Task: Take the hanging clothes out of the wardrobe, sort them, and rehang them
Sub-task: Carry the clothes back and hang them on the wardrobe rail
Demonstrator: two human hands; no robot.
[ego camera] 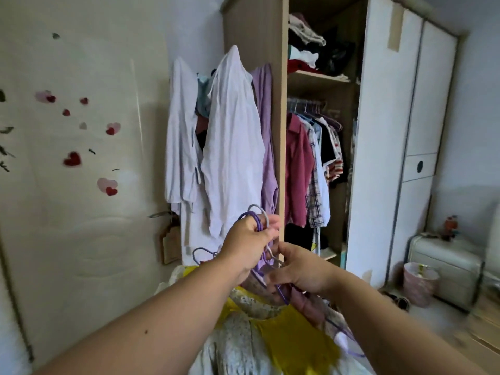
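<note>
My left hand point(250, 239) grips a bunch of purple and grey hanger hooks point(255, 215) in front of the wardrobe's wooden side panel point(251, 31). Just below and to the right, my right hand point(296, 269) holds the hanger wires under those hooks. From the hangers droop a yellow garment point(295, 336) and a pale floral one point(235, 345). Inside the open wardrobe point(324, 79), several shirts hang on the rail, a maroon shirt point(296, 169) at the front. White shirts point(232, 142) and a purple one point(266, 131) hang outside on the side panel.
A cream door point(81, 185) with red heart stickers stands at the left. The white sliding wardrobe door point(384, 131) is at the right. Folded clothes point(311, 50) fill the top shelf. A pink bin point(419, 282) and a pale bedside cabinet point(446, 263) stand on the floor.
</note>
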